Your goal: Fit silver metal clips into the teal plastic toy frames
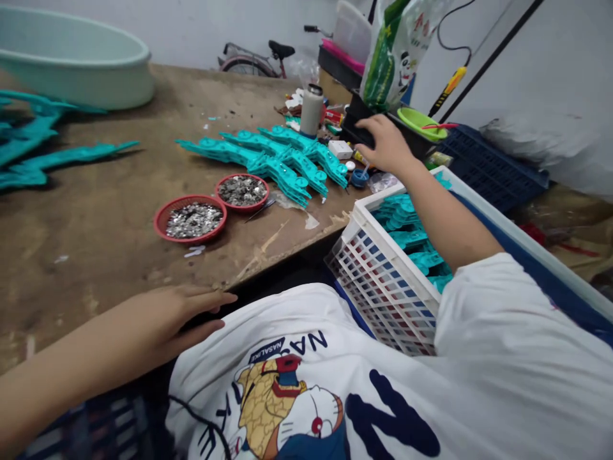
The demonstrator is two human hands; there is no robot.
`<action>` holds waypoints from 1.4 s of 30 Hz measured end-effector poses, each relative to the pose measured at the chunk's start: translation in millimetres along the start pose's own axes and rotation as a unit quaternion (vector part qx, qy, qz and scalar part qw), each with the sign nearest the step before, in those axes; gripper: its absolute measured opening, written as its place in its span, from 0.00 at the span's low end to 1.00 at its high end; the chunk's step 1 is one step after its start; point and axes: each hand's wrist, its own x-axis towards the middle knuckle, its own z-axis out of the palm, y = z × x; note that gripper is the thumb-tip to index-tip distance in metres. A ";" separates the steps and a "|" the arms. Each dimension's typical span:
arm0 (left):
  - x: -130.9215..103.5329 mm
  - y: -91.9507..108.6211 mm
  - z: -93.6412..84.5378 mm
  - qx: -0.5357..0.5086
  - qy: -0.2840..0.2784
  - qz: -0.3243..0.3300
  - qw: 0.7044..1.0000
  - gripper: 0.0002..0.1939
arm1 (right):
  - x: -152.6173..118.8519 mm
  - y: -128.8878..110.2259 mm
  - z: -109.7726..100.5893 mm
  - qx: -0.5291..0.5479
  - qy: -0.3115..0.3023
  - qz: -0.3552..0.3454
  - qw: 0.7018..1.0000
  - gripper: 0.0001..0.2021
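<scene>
My left hand [189, 313] rests by the table's near edge with its fingers stretched out and nothing in them. My right hand [387, 142] reaches over the far right of the table, fingers apart and slightly bent, beside a black bin [357, 115] and above a small white box [340, 149]. It seems to hold nothing. Several turquoise plastic parts [268, 163] lie side by side on the table. Before them stand two red baskets, the nearer basket [160, 231] and the farther basket [265, 197], both filled with small shiny metal pieces.
Under my right arm a white crate [383, 281] holds more turquoise parts [407, 239]. A grey bottle [312, 110], a blue cap-like dish [359, 178] and a green bowl [416, 121] stand at the back right. A large pale tub [96, 80] is at the back left.
</scene>
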 end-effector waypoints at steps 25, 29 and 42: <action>-18.0 -2.3 20.1 -0.048 -0.125 0.125 0.983 0.21 | 232.1 -219.3 196.8 -0.045 -0.291 -0.368 0.882 0.46; -8.8 -1.1 14.4 -0.012 -0.142 0.112 0.983 0.21 | 228.3 -222.4 184.7 -0.029 -0.295 -0.355 0.886 0.42; 2.8 -16.7 9.2 0.038 -0.099 0.069 0.992 0.20 | 237.9 -192.1 110.9 0.091 -0.155 -0.307 0.935 0.39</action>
